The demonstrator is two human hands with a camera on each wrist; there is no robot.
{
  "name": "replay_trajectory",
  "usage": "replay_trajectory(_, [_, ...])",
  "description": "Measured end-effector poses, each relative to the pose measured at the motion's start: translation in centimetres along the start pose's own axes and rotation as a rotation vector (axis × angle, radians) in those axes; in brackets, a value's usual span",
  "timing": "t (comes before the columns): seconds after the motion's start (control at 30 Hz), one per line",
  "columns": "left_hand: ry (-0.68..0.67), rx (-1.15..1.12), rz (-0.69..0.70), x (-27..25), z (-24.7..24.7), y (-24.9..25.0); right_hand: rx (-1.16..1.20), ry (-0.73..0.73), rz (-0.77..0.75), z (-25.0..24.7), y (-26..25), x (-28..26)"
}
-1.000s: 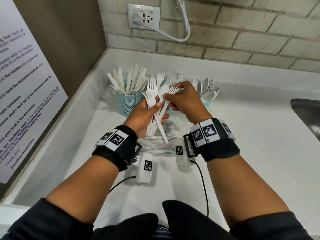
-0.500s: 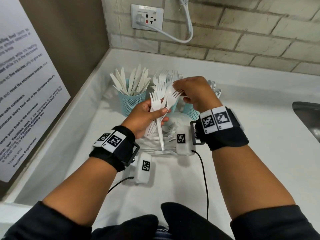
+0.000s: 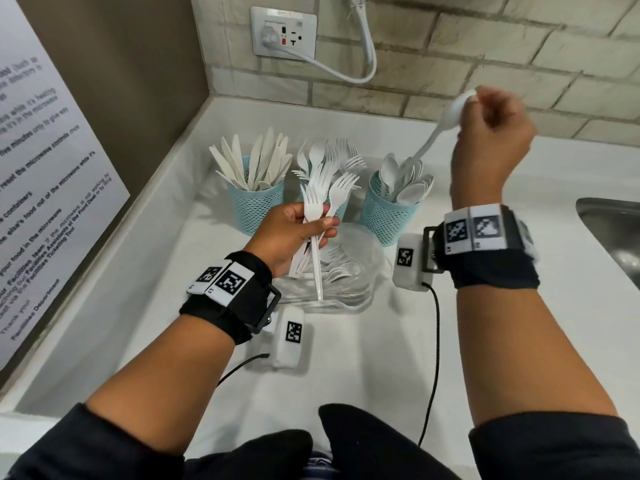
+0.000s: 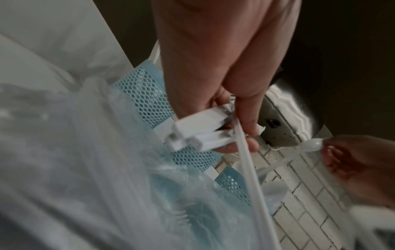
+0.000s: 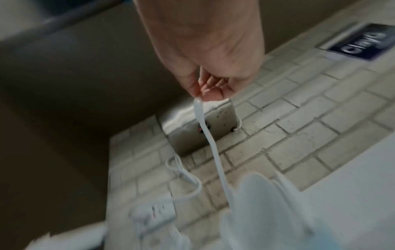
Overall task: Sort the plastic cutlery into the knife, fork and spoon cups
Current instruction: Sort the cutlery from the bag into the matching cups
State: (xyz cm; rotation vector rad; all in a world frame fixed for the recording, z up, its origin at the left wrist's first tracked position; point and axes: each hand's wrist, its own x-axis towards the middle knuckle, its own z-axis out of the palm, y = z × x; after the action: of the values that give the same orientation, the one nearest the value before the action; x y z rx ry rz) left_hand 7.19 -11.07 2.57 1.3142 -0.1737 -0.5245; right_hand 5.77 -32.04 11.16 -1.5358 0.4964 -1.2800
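Three teal mesh cups stand in a row on the white counter: the knife cup [image 3: 254, 207], the fork cup [image 3: 341, 212] and the spoon cup [image 3: 388, 218]. My left hand [image 3: 322, 230] grips a bunch of white forks [image 3: 320, 188] upright in front of the fork cup; their handles [image 4: 198, 135] cross in my fingers. My right hand [image 3: 479, 102] is raised above the spoon cup and pinches a white spoon [image 3: 446, 121] by its bowl. The spoon's handle [image 5: 211, 143] points down at the spoons in the cup. My right hand is blurred.
A clear plastic bag [image 3: 346, 285] with more cutlery lies in front of the cups. A steel sink [image 3: 613, 237] is at the right. A wall socket [image 3: 284, 34] with a white cable hangs on the brick wall. A panel with a notice [image 3: 52, 161] closes the left side.
My right hand drew a spoon out of the bunch in my left hand and carried it up and right, over the spoon cup. My left hand kept the forks in place.
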Motion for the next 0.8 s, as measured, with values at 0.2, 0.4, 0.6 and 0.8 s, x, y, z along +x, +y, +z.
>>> replay_trajectory(0.2, [0.006,-0.016,0.001,-0.2,0.0,0.0,-0.558,-0.404,-0.064,0.4,4.6,-2.6])
replay_trajectory(0.4, [0.021,-0.077,-0.006,-0.1,-0.1,0.4,-0.675,-0.447,-0.278,0.8,3.3,-3.2])
replay_trajectory(0.6, [0.052,-0.072,0.022,0.1,0.9,0.5,-0.543,-0.745,-0.139,2.8,-0.6,-6.1])
replay_trajectory(0.8, [0.034,-0.006,0.014,-0.2,1.1,0.5,-0.34,-0.828,0.258,3.7,0.3,-7.2])
